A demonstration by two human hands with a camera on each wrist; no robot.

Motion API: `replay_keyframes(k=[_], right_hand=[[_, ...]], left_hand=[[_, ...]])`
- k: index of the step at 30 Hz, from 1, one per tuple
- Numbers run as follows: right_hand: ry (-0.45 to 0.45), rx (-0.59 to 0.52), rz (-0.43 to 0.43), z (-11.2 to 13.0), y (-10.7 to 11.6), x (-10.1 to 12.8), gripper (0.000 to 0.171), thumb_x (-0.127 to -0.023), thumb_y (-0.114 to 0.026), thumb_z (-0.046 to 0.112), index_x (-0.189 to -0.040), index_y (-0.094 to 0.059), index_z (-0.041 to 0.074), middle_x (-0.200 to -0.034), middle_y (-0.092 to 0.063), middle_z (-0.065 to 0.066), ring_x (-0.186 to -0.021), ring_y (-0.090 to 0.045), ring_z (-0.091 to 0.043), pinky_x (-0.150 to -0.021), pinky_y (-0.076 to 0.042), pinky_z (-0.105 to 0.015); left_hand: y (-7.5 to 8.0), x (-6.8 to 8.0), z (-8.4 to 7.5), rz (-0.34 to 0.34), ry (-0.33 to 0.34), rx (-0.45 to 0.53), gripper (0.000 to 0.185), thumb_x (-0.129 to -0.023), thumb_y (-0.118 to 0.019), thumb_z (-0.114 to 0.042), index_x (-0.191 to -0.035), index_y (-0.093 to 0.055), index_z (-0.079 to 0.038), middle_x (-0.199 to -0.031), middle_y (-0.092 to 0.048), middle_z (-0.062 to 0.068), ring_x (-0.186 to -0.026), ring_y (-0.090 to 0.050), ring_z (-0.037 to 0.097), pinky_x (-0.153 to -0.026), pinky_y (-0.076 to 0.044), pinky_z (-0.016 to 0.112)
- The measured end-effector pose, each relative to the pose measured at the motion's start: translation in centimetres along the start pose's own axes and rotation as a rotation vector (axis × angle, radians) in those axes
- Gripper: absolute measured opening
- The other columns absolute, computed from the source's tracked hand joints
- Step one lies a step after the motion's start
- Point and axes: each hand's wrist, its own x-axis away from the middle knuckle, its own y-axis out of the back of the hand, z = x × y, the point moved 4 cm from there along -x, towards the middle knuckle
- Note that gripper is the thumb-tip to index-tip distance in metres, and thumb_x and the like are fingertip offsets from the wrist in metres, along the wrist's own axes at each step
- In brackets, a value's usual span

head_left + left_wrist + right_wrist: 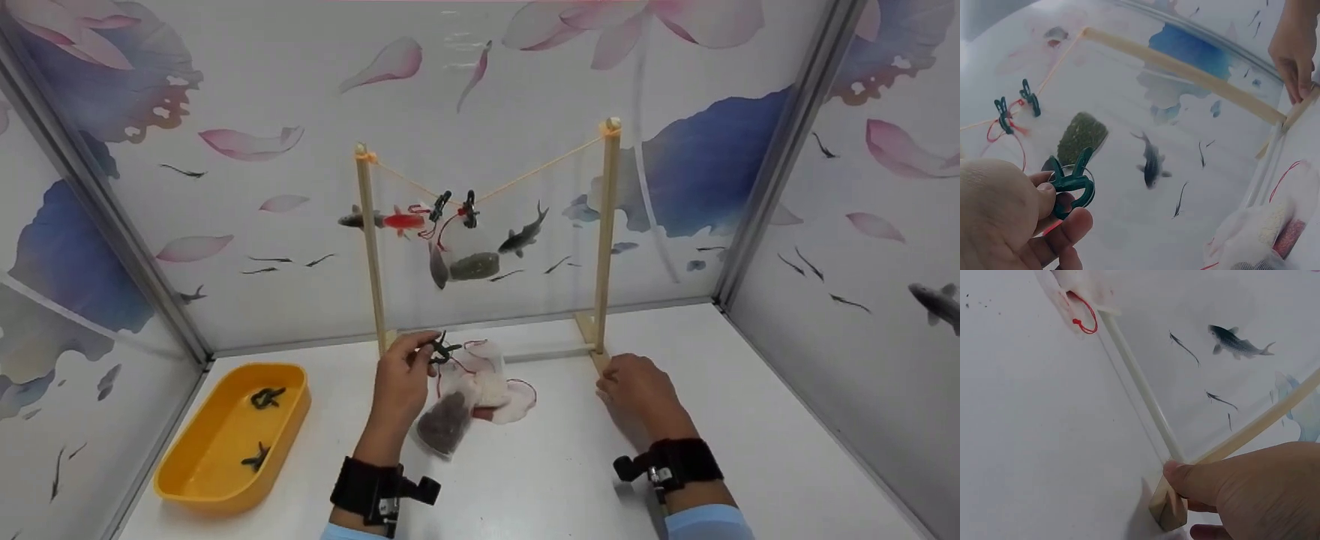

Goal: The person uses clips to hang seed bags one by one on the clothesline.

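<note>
Left hand pinches green clip between thumb and fingers; right hand, fingers curled, grips rack foot. Risk: clip slips, or rack tips if released.

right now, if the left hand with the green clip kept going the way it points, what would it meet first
Probably the hanging pouch on the string; the left hand and its clip point up toward it, though depth is unclear.
</note>
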Motion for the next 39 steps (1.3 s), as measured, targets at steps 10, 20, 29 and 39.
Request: replay_keyframes(k=[10,20,29,39], right_hand=[[0.345,-0.379,-0.045,10.3,2.8,1.7,0.064,-0.105,-0.084,0.022,-0.164,-0.059,0.011,-0.137,-0.08,-0.009,-0.126,-0.078,-0.031,-0.11,-0.062,-0.059],[0.661,-0.422,0.018,16.1,3.4,4.7,0.061,-0.101,-0.088,0.022,-0.156,-0.067,0.007,-0.127,-0.082,-0.009,-0.107,-0.079,-0.022,-0.094,-0.068,-0.039],[0.714,-0.371,0.003,17.0,4.0,5.0,0.043,-0.099,-0.09,0.018,-0.139,-0.079,0.01,-0.123,-0.082,-0.009,-0.106,-0.08,-0.022,-0.09,-0.069,-0.038],[0.717,-0.315,-0.006,17.1,4.2,4.9,0.039,-0.1,-0.089,0.014,-0.138,-0.079,0.008,-0.121,-0.082,-0.008,-0.107,-0.081,-0.023,-0.091,-0.069,-0.039]], left_hand=[[-2.7,1.7,-1.3,0.11,0.035,0.094,0.016,-0.115,-0.061,-0.003,-0.126,-0.072,-0.001,-0.115,-0.074,0.022,-0.086,-0.07,0.018,-0.073,-0.057,0.024],[-5.7,2.6,-2.3,0.282,0.003,0.099,0.014,-0.116,-0.062,-0.007,-0.119,-0.075,-0.007,-0.11,-0.074,0.011,-0.09,-0.068,0.015,-0.079,-0.058,0.025],[-6.1,2.9,-2.5,0.334,0.057,0.206,0.014,-0.118,-0.061,-0.01,-0.122,-0.074,-0.007,-0.118,-0.069,0.013,-0.099,-0.065,0.022,-0.071,-0.07,0.037],[-6.4,2.8,-1.6,0.315,0.087,0.205,0.019,-0.12,-0.058,-0.017,-0.126,-0.075,-0.01,-0.121,-0.067,0.014,-0.103,-0.067,0.022,-0.077,-0.071,0.039]])
